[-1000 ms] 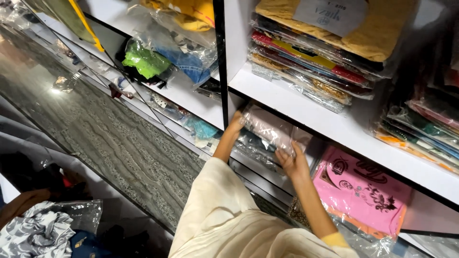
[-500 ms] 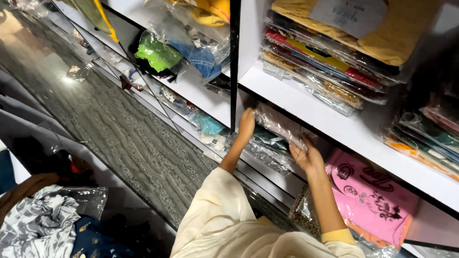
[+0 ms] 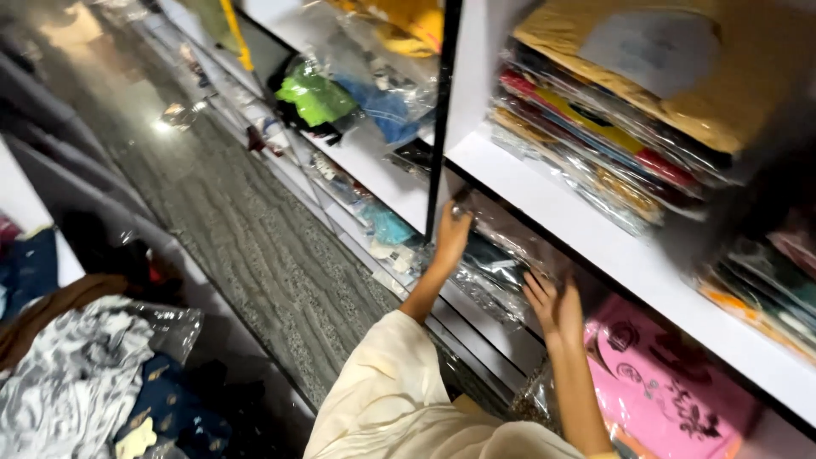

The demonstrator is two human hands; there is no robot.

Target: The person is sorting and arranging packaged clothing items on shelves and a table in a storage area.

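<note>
Nearest us, a heap of silvery-grey and navy patterned cloth (image 3: 76,382) lies loose on the floor at lower left, not yet shelved.

Our left hand (image 3: 451,235) and right hand (image 3: 554,303) are both inside the lower shelf bay. Each lies flat, fingers spread, pressing on the clear plastic-wrapped dark garment packet (image 3: 501,259); neither is curled round it. The packet sits mostly under the white shelf board (image 3: 595,246), its near edge at the shelf mouth, just left of the pink patterned packet (image 3: 671,382). We judge the push-in nearly done, with seating it flush left to do.

Against the picture a second ago, the packet lies deeper and lower, and the hands have spread apart.

Beyond, the stack of multicoloured wrapped fabrics (image 3: 595,144) fills the upper shelf.
</note>
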